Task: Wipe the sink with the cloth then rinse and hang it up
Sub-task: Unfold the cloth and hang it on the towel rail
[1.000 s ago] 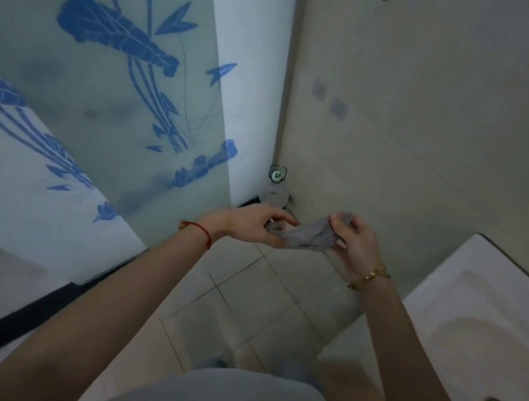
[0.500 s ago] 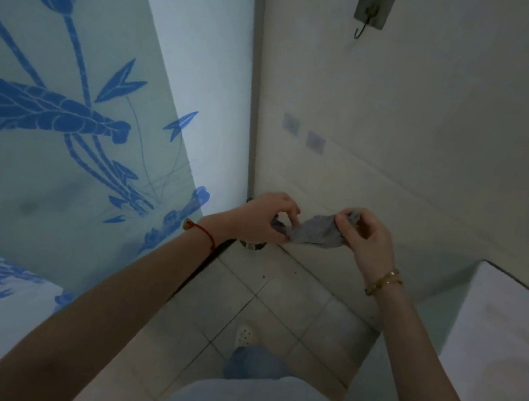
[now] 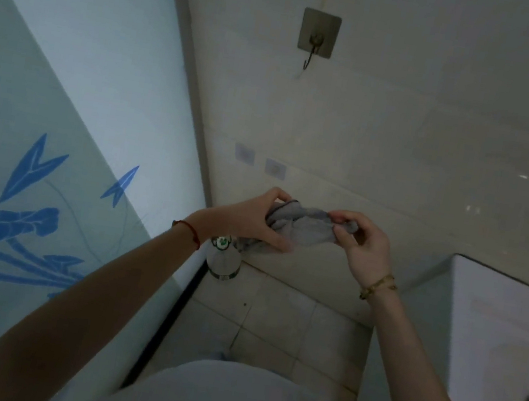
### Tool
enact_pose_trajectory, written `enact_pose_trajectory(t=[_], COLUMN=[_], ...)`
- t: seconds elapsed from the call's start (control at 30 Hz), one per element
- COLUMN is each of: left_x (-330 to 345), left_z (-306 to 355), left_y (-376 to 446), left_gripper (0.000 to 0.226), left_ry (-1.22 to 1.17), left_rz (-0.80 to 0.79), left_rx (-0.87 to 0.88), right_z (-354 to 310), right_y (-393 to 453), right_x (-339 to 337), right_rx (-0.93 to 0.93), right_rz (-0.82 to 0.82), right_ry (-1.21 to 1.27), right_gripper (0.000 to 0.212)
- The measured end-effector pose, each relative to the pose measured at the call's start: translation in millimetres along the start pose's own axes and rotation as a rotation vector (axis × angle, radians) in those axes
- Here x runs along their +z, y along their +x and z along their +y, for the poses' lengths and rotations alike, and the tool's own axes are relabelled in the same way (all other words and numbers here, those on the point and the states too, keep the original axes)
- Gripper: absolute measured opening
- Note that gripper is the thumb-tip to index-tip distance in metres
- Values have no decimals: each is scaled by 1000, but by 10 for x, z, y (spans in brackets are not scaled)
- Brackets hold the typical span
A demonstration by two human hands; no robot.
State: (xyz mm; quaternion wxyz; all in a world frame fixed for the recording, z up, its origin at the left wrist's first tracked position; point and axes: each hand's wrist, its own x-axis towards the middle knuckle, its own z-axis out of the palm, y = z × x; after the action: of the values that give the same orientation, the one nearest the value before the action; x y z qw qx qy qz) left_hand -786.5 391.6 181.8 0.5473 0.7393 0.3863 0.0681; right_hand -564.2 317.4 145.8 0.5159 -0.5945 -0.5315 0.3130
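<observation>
Here the cloth [image 3: 300, 227], soft, limp and probably damp, is pinched below the hook [image 3: 317, 38] by the left hand [image 3: 249, 222] and right hand [image 3: 361, 247]; an edge should be looped over it.

A dim bathroom corner: frosted glass panel [image 3: 61, 119] printed with blue plants on the left, glossy beige tiled wall [image 3: 406, 125] carrying a metal hook plate [image 3: 319, 34], pale square floor tiles [image 3: 272, 319] below.

Pale tiled floor [image 3: 275, 320], small canister [image 3: 223, 261] standing in the corner, touching the wall base
</observation>
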Motion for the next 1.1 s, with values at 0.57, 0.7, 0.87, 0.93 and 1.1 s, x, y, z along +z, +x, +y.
enact_pose_trajectory(t=[0.57,0.7,0.87,0.93,1.1], left_x=[-805,-844,-763,-728,-722], left_z=[458,673,931,1014,1121], left_y=[80,72,14,9,19], left_gripper=[9,9,15,18,14], left_ry=[71,-96,-425,-479,-541], left_rz=[444,390,230,175,175], left_rx=[559,483,316,310,341], right_z=[-859,-1073,-1456,-1505,-1526], right_y=[244,227,102,134,264], right_x=[327,360,546,575,379], right_rx=[-43,-178,-173,-148,-172], right_rz=[359,485,351,294,277], right_ry=[-349,-566,-249,-230,-197], right_gripper=[13,16,33,30,13])
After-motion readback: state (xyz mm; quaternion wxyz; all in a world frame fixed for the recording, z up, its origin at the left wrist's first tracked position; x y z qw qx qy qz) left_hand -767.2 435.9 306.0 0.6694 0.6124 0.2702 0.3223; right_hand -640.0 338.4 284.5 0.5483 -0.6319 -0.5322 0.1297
